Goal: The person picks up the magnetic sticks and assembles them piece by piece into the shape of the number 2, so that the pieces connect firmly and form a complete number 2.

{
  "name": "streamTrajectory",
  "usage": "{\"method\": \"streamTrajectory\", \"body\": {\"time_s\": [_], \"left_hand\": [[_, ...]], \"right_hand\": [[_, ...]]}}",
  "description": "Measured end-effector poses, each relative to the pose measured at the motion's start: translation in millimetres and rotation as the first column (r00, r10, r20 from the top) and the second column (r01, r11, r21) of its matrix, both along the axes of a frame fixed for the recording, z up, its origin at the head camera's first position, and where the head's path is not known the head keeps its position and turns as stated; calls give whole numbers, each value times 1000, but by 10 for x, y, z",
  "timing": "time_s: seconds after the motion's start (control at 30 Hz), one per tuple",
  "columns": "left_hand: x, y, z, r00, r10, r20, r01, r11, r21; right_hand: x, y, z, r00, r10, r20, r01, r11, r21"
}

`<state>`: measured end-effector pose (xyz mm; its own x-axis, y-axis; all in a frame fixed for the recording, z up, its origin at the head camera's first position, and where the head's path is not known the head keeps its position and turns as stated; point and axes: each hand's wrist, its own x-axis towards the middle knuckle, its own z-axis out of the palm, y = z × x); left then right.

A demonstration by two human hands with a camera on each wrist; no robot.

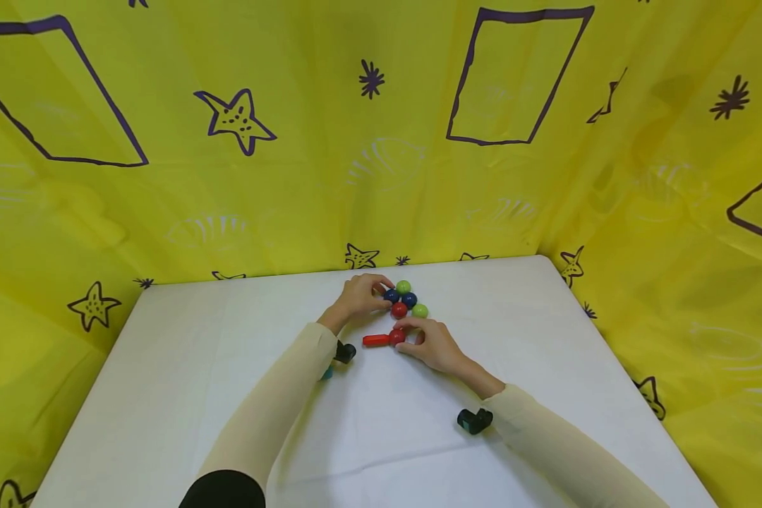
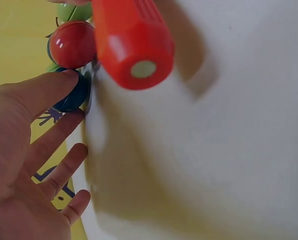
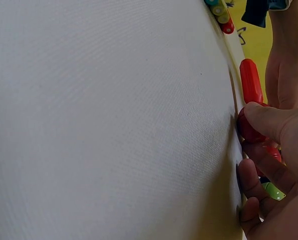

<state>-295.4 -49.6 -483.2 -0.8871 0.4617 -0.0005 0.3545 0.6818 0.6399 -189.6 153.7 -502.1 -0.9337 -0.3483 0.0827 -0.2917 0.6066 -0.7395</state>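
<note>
My left hand (image 1: 358, 295) pinches a dark blue ball (image 2: 73, 96) between thumb and forefinger, at the left side of a small cluster. That cluster also has a second blue ball (image 1: 409, 300), a red ball (image 1: 398, 310) and two green balls (image 1: 420, 311). Nearer to me, my right hand (image 1: 437, 344) holds another red ball (image 3: 248, 127) between thumb and forefinger. A faceted red stick (image 1: 375, 341) lies end-on against this ball, pointing left. Whether stick and ball are joined I cannot tell.
Beyond the left forearm, several coloured sticks (image 3: 222, 15) lie side by side, mostly hidden by the sleeve in the head view. All stand on a white-covered table (image 1: 381, 437). A yellow patterned curtain (image 1: 317, 183) hangs behind it and along its sides.
</note>
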Motion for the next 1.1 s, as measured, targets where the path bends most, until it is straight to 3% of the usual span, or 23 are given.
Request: {"method": "streamTrajectory", "body": {"time_s": [0.7,1.1], "left_hand": [[37,-24,17,1000,24,17,-24,1000,-8],[143,-281,96,1000,11,29,-11,1000,-20]], "right_hand": [[21,-25,24,1000,8,-12,-8,1000,-2],[15,-17,10,1000,3,-1,-3,1000,-7]]}}
